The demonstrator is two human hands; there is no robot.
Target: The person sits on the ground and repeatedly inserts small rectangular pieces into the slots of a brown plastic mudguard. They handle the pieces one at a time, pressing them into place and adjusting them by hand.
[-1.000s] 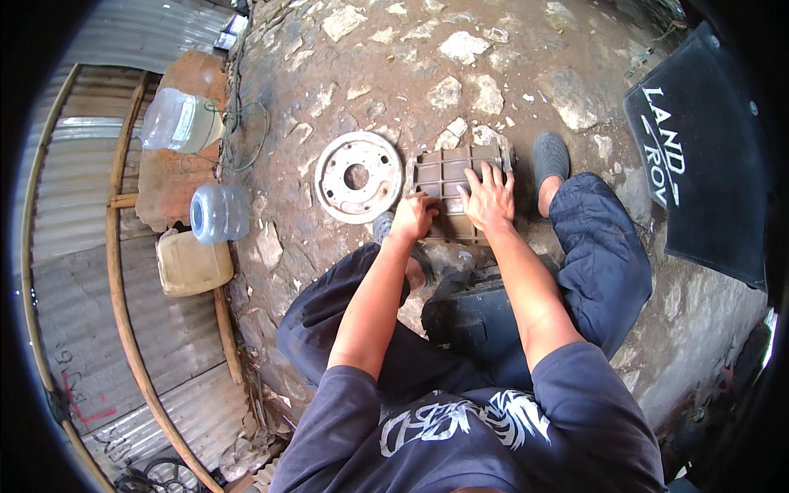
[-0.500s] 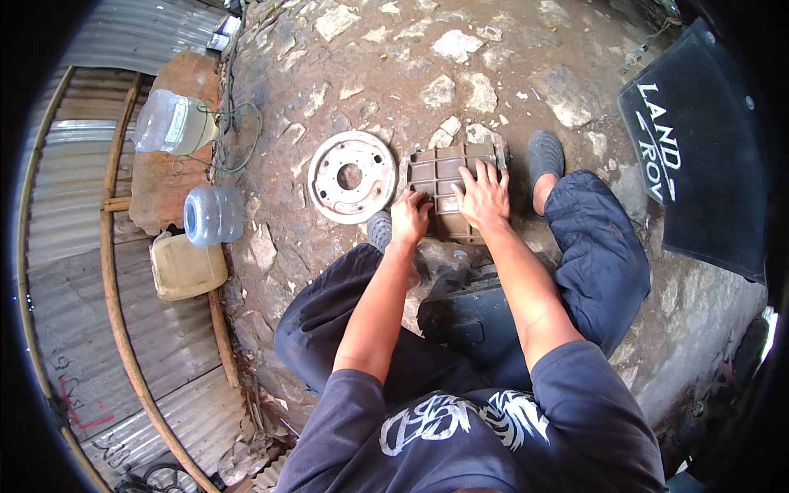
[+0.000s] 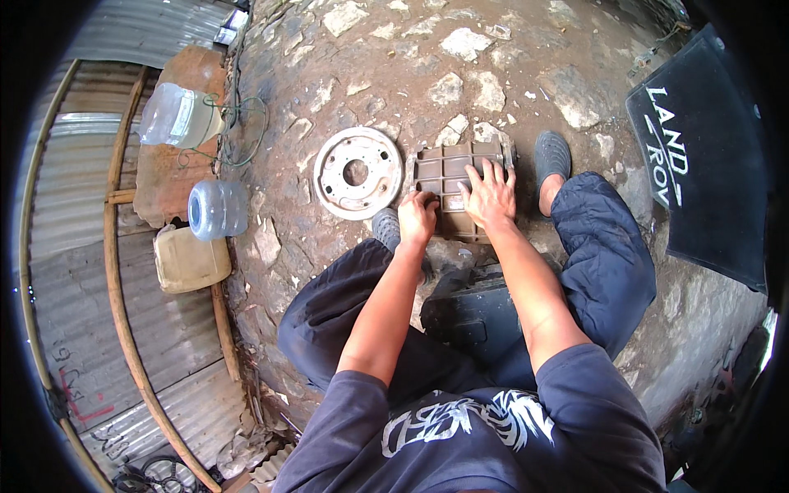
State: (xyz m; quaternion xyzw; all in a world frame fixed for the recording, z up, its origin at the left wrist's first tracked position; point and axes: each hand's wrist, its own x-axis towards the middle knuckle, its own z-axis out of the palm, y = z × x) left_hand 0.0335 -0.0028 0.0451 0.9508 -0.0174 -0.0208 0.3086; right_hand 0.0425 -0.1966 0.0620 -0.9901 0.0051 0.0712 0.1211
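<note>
A brown ribbed metal casing (image 3: 450,168), boxy and like a gearbox housing, rests on the ground between my feet. My left hand (image 3: 417,218) grips its left edge near the closer corner, with the fingers bent over the rim. Across the right part of its top lies my right hand (image 3: 492,197), fingers spread and flat against the ribs. The underside of the casing is hidden. Just left of it, a pale round metal disc (image 3: 335,181) with a central hole and smaller holes around it lies flat.
Behind my hands, between my legs, is a black box-like thing (image 3: 464,316). A black mud flap (image 3: 707,164) with white lettering stands at the right. Along the corrugated wall at left are a clear bottle (image 3: 220,215), a yellowish jerrycan (image 3: 196,261) and a large translucent jug (image 3: 177,117). Stones stud the uneven ground.
The whole view has shifted slightly to the right. Both hands keep their places on the casing, and the disc lies where it was.
</note>
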